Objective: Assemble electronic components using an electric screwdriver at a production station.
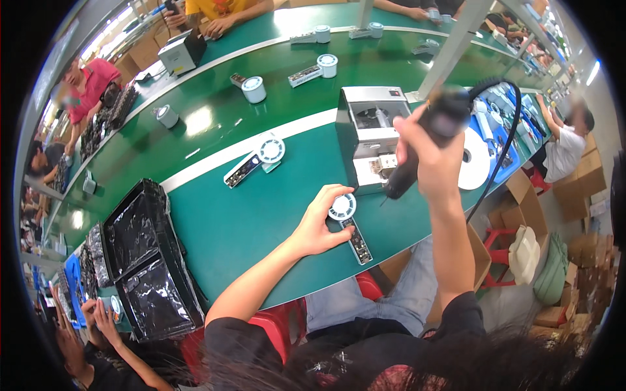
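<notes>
My left hand (316,227) grips a small handheld fan (342,207) on the green bench, fingers around its round pale-blue head and thumb at the neck. The fan's opened handle (358,246) points toward me and shows a circuit board inside. My right hand (430,156) is wrapped round a black electric screwdriver (405,177), held upright and slightly tilted. Its thin bit hangs above the bench, apart from the fan, in front of a screw feeder (373,96). Motion blurs the screwdriver's upper end. Another opened fan (270,150) lies farther left.
Several fans, one a white-blue fan (254,90), sit on the green conveyor belt (215,98). A black plastic-lined tray (134,228) stands at left. To the right are a white reel (475,159) and a blue bin (505,153) of parts. A black cable (518,111) loops beside my right arm.
</notes>
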Available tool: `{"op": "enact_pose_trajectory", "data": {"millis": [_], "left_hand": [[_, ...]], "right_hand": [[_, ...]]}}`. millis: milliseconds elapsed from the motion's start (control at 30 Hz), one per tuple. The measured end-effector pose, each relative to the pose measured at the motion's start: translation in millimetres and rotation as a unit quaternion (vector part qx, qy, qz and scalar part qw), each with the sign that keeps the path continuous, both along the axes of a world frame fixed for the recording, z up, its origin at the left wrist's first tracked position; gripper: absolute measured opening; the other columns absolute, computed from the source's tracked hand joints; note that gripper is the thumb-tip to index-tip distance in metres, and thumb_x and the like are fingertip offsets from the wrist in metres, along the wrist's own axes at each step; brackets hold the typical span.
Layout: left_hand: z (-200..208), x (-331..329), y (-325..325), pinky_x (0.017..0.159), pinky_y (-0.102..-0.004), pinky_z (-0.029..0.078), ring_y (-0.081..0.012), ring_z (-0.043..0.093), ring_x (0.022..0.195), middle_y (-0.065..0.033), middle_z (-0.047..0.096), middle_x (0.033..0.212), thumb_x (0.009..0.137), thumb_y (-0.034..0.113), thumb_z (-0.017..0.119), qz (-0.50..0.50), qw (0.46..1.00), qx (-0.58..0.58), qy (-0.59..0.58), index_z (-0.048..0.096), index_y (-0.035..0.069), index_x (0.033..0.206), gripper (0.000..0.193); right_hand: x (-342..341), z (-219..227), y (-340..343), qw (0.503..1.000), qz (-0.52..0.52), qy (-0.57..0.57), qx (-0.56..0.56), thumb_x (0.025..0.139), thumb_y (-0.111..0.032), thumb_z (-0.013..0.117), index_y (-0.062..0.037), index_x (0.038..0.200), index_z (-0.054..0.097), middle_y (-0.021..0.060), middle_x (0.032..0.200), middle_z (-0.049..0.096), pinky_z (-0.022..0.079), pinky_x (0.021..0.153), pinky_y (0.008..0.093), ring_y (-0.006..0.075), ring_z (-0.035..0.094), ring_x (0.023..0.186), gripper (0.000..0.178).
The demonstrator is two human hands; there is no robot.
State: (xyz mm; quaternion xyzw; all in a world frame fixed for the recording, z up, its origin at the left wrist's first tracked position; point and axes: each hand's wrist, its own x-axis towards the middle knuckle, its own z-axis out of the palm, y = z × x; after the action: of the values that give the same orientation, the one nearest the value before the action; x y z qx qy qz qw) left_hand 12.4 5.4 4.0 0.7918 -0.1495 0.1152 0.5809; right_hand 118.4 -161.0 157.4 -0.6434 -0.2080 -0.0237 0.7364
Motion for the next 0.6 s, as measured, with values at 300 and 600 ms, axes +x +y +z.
{"op": "enact_pose_trajectory", "data": {"millis": [300, 600], "left_hand": [[-4, -2, 0, 0.102, -0.0386, 0.043, -0.0324, 0.053, 0.119, -0.0162, 0.051, 0.126, 0.069, 0.003, 0.076, -0.006, 1.000, -0.025, 0.002, 0.049, 0.005, 0.136, 0.072], [-8, 3, -2, 0.102, -0.0401, 0.043, -0.0334, 0.052, 0.120, -0.0167, 0.050, 0.127, 0.068, 0.003, 0.076, -0.027, 0.999, -0.039, 0.007, 0.048, 0.005, 0.137, 0.074]], "right_hand": [[-45, -4, 23, 0.995, 0.052, -0.007, 0.082, 0.082, 0.002, 0.075, -0.0010, 0.083, 0.061, 0.0032, 0.069, 0.062, 0.046, 0.049, 0.0220, 0.0083, 0.059, 0.054, 0.014], [-49, -11, 28, 0.998, 0.035, -0.027, 0.052, 0.082, -0.001, 0.077, -0.0011, 0.080, 0.061, 0.0009, 0.067, 0.060, 0.044, 0.051, 0.0215, 0.0066, 0.058, 0.057, 0.016]]}}
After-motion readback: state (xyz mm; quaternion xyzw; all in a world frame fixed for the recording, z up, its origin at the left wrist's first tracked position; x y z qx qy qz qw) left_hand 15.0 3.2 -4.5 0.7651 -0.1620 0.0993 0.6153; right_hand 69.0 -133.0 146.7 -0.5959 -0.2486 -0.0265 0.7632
